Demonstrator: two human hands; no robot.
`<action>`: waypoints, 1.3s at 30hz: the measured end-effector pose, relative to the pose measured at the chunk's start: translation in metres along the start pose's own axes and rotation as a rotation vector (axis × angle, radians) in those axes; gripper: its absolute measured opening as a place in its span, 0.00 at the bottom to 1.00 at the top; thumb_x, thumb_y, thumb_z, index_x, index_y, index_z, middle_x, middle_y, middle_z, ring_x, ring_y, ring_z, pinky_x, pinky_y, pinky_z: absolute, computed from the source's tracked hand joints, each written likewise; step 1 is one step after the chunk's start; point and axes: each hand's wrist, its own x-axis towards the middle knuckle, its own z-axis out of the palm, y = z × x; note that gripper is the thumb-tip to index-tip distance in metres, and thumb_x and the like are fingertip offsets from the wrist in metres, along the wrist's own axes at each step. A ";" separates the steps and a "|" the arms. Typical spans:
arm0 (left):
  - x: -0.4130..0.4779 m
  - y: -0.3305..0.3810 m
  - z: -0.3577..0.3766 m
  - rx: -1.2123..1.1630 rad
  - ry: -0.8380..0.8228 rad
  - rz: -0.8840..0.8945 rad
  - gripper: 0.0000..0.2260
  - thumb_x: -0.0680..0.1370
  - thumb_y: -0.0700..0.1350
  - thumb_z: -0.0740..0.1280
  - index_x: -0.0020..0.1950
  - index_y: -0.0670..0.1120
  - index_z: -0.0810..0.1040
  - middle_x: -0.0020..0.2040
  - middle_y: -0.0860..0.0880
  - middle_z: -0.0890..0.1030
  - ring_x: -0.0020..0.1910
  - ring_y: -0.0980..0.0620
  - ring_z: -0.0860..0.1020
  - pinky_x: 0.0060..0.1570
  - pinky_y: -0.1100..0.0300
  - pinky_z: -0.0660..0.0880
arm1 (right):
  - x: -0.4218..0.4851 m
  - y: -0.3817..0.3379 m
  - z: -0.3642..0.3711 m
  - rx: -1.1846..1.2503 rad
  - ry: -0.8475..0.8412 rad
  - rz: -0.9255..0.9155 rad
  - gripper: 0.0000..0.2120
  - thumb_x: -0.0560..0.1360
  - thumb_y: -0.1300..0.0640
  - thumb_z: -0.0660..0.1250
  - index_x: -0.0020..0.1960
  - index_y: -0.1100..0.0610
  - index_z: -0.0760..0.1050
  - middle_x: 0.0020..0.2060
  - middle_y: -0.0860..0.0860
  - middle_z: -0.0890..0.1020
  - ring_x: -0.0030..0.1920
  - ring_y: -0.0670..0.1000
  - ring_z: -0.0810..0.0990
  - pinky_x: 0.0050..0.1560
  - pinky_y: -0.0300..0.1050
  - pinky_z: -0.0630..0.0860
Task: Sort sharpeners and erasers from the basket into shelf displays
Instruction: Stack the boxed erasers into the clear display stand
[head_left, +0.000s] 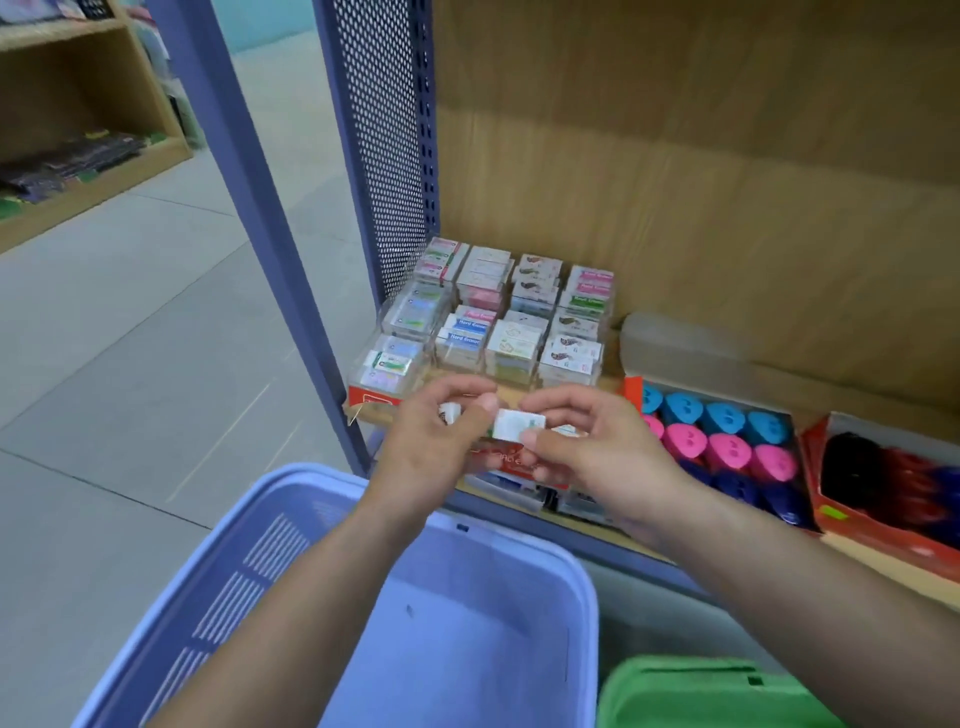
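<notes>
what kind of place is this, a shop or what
Most likely a stationery shop: clear display trays of boxed erasers sit on a wood-backed shelf next to a red carton of pink and blue sharpeners, with more stocked shelving across the aisle.

A grey tiled floor spreads out to the left. A blue post leans beside a perforated blue panel. Behind stands a wooden back wall. Far left, dark packets lie on a wooden rack. A green object sits at the bottom right.
</notes>
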 end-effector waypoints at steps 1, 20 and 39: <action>-0.003 0.000 0.005 0.073 -0.046 -0.020 0.04 0.81 0.44 0.68 0.54 0.45 0.80 0.43 0.46 0.83 0.36 0.49 0.84 0.31 0.59 0.78 | -0.003 0.002 -0.007 0.015 0.033 -0.001 0.10 0.75 0.70 0.71 0.53 0.58 0.81 0.53 0.62 0.81 0.39 0.52 0.84 0.43 0.43 0.83; -0.015 -0.009 0.046 0.219 -0.135 0.004 0.13 0.74 0.36 0.75 0.56 0.49 0.81 0.48 0.48 0.84 0.25 0.52 0.68 0.24 0.62 0.66 | -0.019 0.036 -0.067 0.195 0.051 -0.012 0.13 0.73 0.69 0.73 0.55 0.59 0.81 0.45 0.56 0.86 0.41 0.52 0.85 0.40 0.42 0.83; 0.002 -0.034 -0.036 -0.002 -0.046 -0.102 0.17 0.80 0.30 0.64 0.65 0.44 0.70 0.57 0.46 0.85 0.54 0.44 0.85 0.49 0.50 0.82 | 0.020 0.030 -0.030 -0.252 0.055 -0.020 0.06 0.76 0.61 0.74 0.52 0.54 0.81 0.43 0.57 0.86 0.37 0.53 0.83 0.43 0.45 0.83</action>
